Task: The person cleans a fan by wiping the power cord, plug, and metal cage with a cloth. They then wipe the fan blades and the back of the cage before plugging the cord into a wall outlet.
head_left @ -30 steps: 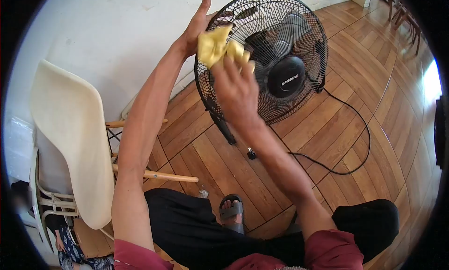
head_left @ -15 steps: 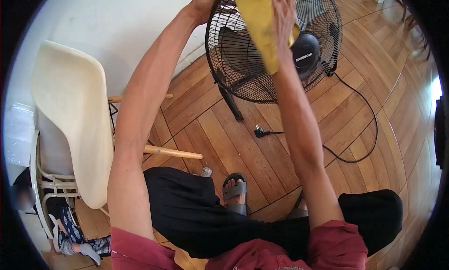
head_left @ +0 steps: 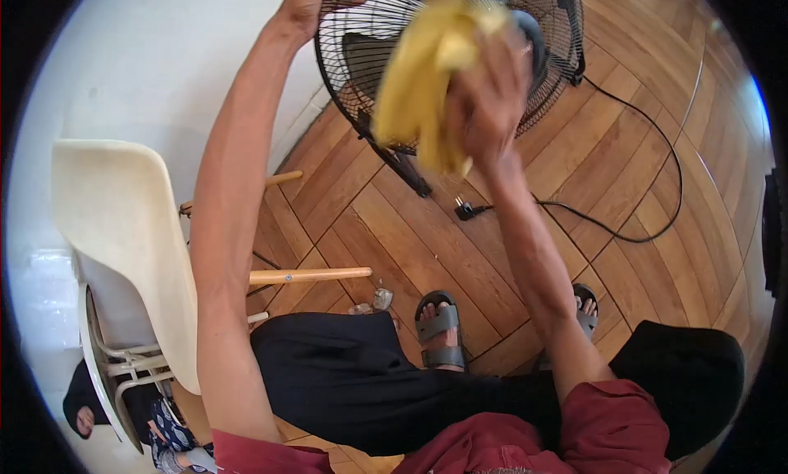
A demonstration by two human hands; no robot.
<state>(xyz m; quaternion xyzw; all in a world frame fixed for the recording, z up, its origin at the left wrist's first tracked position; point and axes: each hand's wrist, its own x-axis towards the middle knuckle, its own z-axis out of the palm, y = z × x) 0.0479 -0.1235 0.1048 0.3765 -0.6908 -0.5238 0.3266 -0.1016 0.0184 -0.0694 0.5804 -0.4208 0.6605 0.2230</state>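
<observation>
A black floor fan [head_left: 353, 88] with a round wire guard and dark blades stands in front of me. My left hand [head_left: 308, 6] is at the guard's upper left rim, its fingers seen through the wires as they grip the edge. In my right hand [head_left: 491, 96] is a yellow cloth [head_left: 419, 80], bunched and blurred by motion. The cloth overlaps the front of the guard and hides part of the blades. My right fingers are closed on it, close beside the fan's hub.
The fan's cord ends in a black plug [head_left: 466, 210] on the wooden floor [head_left: 386, 228] and loops out to the right. A cream chair [head_left: 123, 203] with wooden legs stands at my left by the white wall. Another person's hand [head_left: 84, 421] shows at lower left.
My right hand has moved the yellow cloth down and toward me across the guard. My left hand keeps its place on the rim. The whole view has shifted slightly.
</observation>
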